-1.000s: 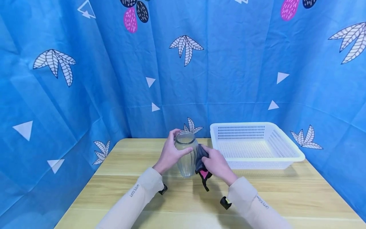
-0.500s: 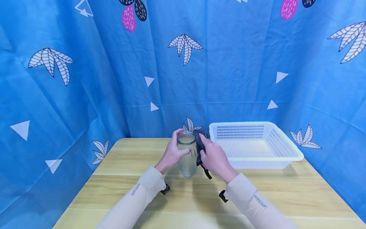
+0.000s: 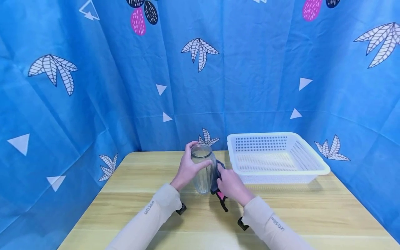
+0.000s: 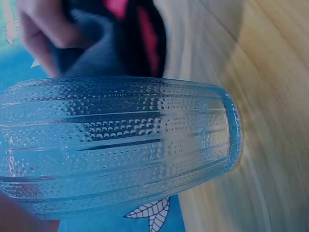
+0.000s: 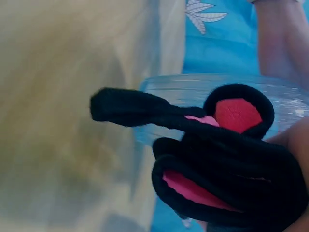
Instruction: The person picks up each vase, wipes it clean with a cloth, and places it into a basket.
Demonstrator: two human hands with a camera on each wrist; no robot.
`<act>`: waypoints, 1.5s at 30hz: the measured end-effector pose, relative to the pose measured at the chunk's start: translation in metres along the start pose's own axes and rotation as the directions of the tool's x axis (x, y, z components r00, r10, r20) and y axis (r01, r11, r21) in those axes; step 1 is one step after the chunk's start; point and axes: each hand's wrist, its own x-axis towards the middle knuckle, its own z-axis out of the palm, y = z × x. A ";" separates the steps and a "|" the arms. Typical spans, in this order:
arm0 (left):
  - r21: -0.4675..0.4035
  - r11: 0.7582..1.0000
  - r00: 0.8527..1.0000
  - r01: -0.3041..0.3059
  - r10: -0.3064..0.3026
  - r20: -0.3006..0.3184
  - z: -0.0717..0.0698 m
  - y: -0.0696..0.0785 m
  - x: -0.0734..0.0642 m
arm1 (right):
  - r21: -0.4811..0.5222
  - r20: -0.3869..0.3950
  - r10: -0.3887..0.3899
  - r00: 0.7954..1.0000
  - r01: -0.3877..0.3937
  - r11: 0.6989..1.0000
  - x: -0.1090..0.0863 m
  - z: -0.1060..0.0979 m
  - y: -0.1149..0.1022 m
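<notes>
A clear glass vase (image 3: 203, 178) with ribs and raised dots stands upright on the wooden table. My left hand (image 3: 189, 168) grips it near the rim, thumb across the front and fingers round the far side. In my right hand (image 3: 232, 185) is a bunched dark grey cloth (image 3: 215, 180) with black edging and a pink underside, held against the vase's right side. A black loop of the cloth (image 5: 128, 107) hangs below the hand. The left wrist view shows the cloth (image 4: 104, 46) right along the glass wall (image 4: 120, 140).
A white perforated plastic basket (image 3: 278, 172) stands on the table (image 3: 297, 215) at the back right. A blue patterned curtain (image 3: 250, 69) hangs behind and along both sides of the table.
My right hand with the cloth rose along the vase's side towards the rim, then came back down lower. The left hand keeps its grip and the vase has stayed upright.
</notes>
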 end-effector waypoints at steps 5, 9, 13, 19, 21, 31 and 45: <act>0.009 1.000 1.000 -0.004 0.004 -0.017 0.000 -0.002 -0.002 | 0.035 0.119 0.019 0.993 -0.024 0.999 0.000 0.011 0.012; 0.060 0.998 0.999 -0.030 0.032 -0.039 0.000 -0.003 -0.002 | 0.084 0.114 0.006 0.993 -0.016 0.996 0.000 0.010 0.016; 0.087 0.995 0.998 -0.040 0.044 -0.052 -0.001 -0.003 -0.002 | 0.152 0.070 -0.013 0.997 0.002 0.988 -0.002 -0.002 0.012; 0.053 0.999 0.999 -0.011 0.012 -0.032 -0.004 0.002 -0.003 | 0.148 -0.015 -0.006 1.000 0.008 0.989 -0.007 -0.026 -0.004; 0.035 0.999 1.000 0.001 -0.001 -0.012 -0.005 0.005 -0.003 | 0.108 -0.059 -0.017 0.998 0.023 0.994 -0.009 -0.033 -0.009; -0.061 0.998 0.994 0.020 -0.013 0.111 -0.006 0.010 0.000 | -0.042 -0.319 -0.244 0.916 0.243 0.969 -0.011 -0.051 -0.033; -0.060 0.998 0.998 0.022 -0.019 0.056 -0.001 0.004 -0.001 | 0.071 -0.036 0.011 0.999 -0.008 0.997 -0.002 -0.020 -0.007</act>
